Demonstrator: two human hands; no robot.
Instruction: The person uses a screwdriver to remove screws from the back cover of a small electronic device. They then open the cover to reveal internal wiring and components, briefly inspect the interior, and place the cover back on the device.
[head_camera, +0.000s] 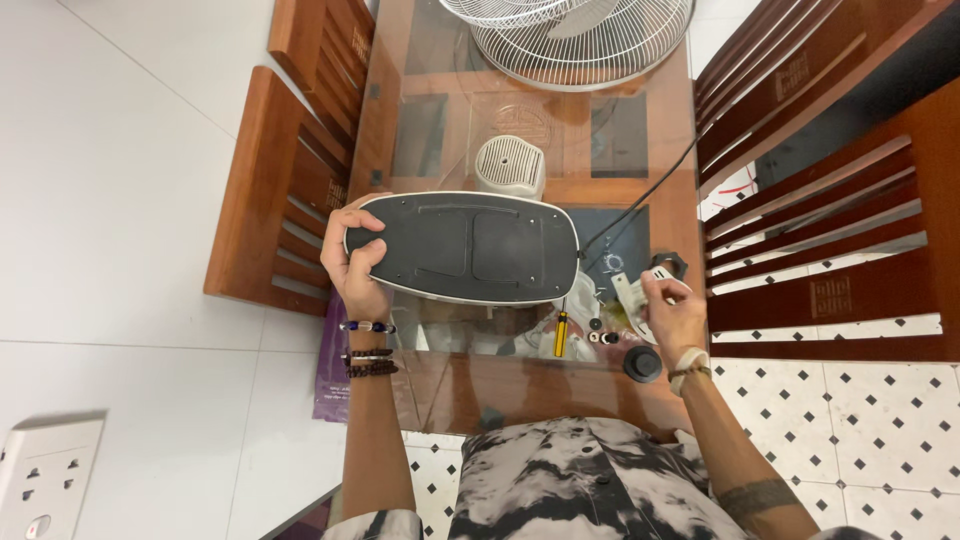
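My left hand grips the left end of an oval fan base, dark grey underside up with a white rim, held over the glass-topped wooden table. My right hand rests at the table's right side, fingers on a small white plastic part. Beside that hand lie a yellow-handled screwdriver, a black knob and a few small black and white rings. A black cable runs from the base toward the upper right.
White wire fan guards lie at the table's far end, with a white vented motor cover behind the base. Wooden slatted chairs stand left and right. A white socket strip lies on the floor at lower left.
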